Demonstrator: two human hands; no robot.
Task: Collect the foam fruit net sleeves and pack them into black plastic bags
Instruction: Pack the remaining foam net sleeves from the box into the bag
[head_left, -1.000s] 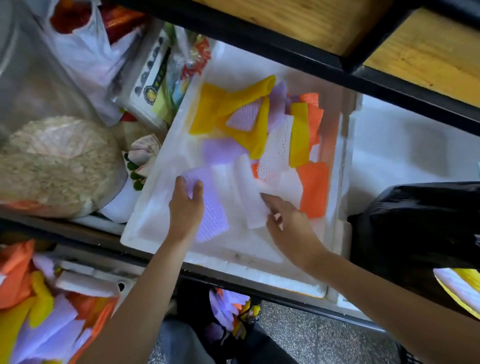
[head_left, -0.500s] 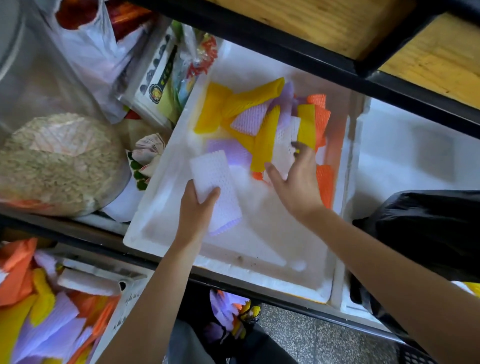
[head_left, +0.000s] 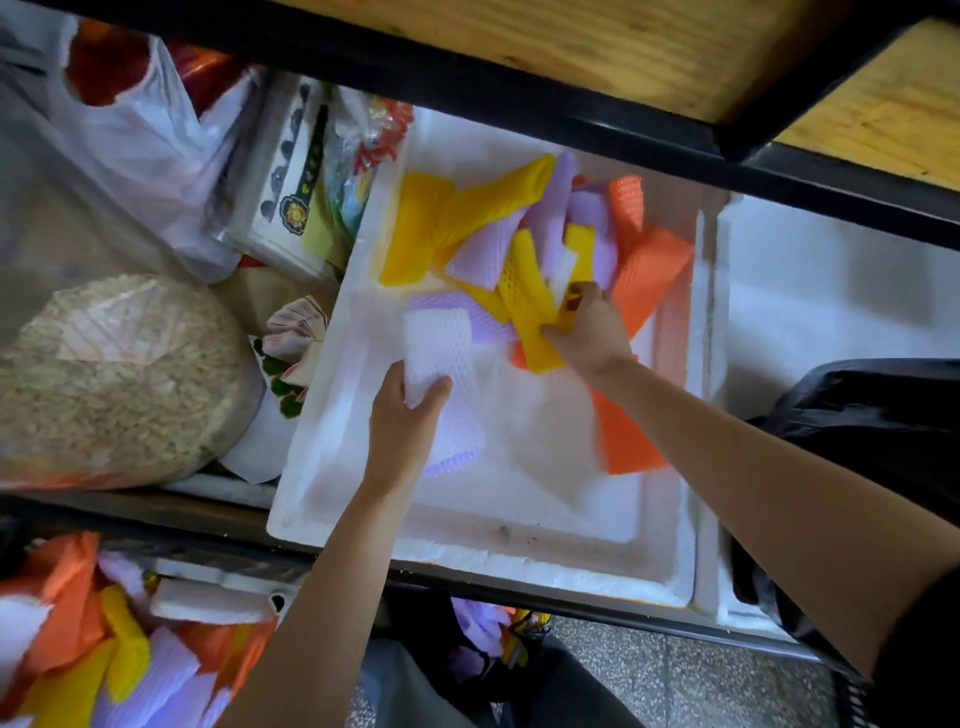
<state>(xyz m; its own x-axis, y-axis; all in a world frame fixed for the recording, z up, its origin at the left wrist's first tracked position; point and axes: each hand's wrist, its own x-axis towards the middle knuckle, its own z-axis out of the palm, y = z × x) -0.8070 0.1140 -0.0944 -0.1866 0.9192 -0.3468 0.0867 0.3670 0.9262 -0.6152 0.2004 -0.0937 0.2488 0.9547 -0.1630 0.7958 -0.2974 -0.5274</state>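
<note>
Left hand (head_left: 402, 423): grips white sleeve stack (head_left: 441, 348), batching
Right hand (head_left: 587, 330): pinches yellow sleeve (head_left: 527, 306) near foam box (head_left: 467, 564) far edge
Black bag (head_left: 872, 410): beyond right edge, for packing

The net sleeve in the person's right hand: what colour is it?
Yellow. The net sleeve shows best in the head view.

White foam tray (head_left: 332, 467) w/ sleeves, all diamond-mesh pattern: yellow sleeves (head_left: 415, 234) far-left & centre, lilac sleeves (head_left: 478, 254) far, orange sleeves (head_left: 652, 275) right, white sleeve (head_left: 439, 348) near-left. Black bag (head_left: 872, 415) right. Shelf frame (head_left: 467, 83) black, boards (head_left: 623, 41) tan wood-grain. Floor (head_left: 701, 675) grey, speckled.
</note>
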